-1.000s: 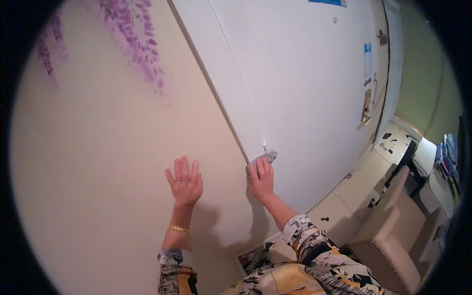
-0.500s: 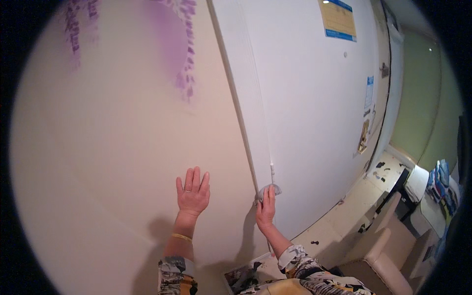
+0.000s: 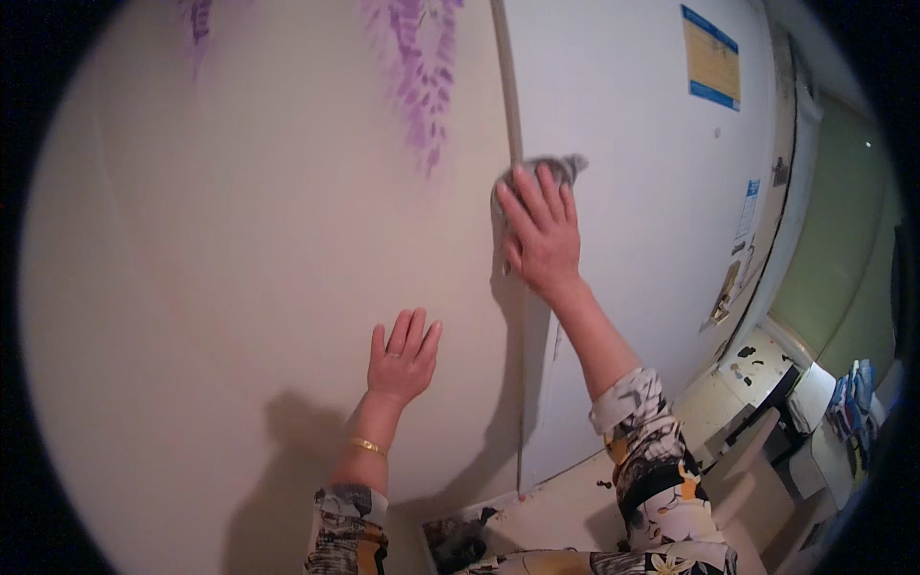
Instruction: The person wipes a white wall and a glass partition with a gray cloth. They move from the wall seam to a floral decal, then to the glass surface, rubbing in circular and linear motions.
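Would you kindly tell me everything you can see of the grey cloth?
The grey cloth looks like soft fabric, bunched and creased. It lies against the left edge of the white door frame, beside the beige wall. The right hand lies flat over it, hiding its middle. One end juts out to the right beyond the hand; another part hangs down on the left. Whether it is damp cannot be told.
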The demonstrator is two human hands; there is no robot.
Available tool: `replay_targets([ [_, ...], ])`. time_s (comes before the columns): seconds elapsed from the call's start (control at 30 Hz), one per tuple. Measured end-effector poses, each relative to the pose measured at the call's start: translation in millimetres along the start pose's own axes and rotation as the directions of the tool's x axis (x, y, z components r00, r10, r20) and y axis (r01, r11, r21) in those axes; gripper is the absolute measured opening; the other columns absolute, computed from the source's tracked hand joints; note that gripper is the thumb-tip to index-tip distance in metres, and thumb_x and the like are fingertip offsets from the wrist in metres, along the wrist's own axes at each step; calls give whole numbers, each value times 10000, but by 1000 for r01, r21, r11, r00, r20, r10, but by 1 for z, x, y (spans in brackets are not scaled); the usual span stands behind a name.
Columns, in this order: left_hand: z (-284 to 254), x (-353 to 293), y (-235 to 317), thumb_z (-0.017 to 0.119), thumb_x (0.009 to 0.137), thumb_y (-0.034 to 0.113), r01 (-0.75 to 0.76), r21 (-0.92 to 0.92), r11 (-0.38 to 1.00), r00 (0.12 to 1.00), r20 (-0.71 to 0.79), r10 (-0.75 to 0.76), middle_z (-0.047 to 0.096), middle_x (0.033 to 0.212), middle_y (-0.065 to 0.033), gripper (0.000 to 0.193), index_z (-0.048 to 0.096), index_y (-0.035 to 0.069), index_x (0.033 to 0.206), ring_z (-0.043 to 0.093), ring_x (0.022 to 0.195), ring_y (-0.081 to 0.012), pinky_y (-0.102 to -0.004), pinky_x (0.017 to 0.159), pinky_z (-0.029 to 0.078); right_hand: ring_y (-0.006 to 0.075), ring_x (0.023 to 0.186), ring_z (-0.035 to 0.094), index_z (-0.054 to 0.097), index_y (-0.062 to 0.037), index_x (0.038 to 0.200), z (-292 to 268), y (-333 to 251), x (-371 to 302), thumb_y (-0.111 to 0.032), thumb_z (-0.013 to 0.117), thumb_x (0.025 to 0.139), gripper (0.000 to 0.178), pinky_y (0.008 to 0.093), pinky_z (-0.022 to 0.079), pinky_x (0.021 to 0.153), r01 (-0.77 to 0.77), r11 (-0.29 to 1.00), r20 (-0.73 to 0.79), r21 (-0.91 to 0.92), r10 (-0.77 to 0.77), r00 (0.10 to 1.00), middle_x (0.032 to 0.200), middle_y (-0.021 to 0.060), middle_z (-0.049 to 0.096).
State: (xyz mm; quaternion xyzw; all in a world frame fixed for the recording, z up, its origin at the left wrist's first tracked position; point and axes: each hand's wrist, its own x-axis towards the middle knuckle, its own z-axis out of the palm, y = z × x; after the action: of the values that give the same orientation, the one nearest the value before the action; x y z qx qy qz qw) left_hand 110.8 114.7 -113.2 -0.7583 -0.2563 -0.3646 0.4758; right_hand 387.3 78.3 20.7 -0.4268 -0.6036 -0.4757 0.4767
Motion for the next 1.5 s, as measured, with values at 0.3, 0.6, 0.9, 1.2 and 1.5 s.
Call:
replay_targets([
  [0.3, 3, -9, 4, 676, 838, 247, 22, -16, 1000, 999, 26, -21, 433, 1506, -70, 526, 529, 217, 1342, 370, 1412, -258, -566, 1118, 269, 371, 1411, 375, 503, -4, 1366, 1, -65, -109, -294, 699, 810, 657, 567, 308, 1104, 0, 999, 309, 40, -13, 951, 1497, 229, 416],
  [0.6, 5, -8, 4, 647, 862, 280, 2, -18, 1000, 1000, 21, -2, 428, 1507, -73, 490, 529, 215, 1333, 380, 1408, -251, -556, 1103, 290, 300, 1360, 457, 566, -146, 1359, 2, -57, -111, -125, 664, 768, 599, 508, 372, 1080, 111, 966, 298, 232, -179, 938, 1478, 72, 489],
  [0.9, 5, -18, 2, 582, 889, 234, 12, -30, 999, 999, -43, -14, 490, 1464, -49, 436, 562, 190, 1322, 442, 1354, -222, -489, 1043, 358, 366, 1410, 364, 604, -233, 1321, 26, -53, 23, -229, 670, 799, 526, 565, 306, 1097, 154, 984, -25, 85, -153, 988, 1504, 106, 442],
  [1.2, 4, -20, -2, 555, 910, 209, -1, -79, 997, 996, -90, -6, 525, 1431, -61, 344, 583, 148, 1247, 488, 1332, -227, -489, 1114, 327, 375, 1409, 347, 598, -280, 1331, 52, -72, -84, -357, 619, 843, 495, 604, 237, 1115, 116, 991, 92, 63, -122, 988, 1514, 82, 424],
  [1.5, 32, -22, -2, 572, 886, 192, -36, -149, 988, 995, -100, 21, 520, 1425, -83, 347, 561, 119, 1226, 453, 1349, -249, -462, 1118, 346, 294, 1417, 374, 581, -327, 1366, 55, -49, -131, -352, 657, 769, 603, 534, 219, 1159, 291, 947, 273, 137, -318, 908, 1507, 35, 459],
])
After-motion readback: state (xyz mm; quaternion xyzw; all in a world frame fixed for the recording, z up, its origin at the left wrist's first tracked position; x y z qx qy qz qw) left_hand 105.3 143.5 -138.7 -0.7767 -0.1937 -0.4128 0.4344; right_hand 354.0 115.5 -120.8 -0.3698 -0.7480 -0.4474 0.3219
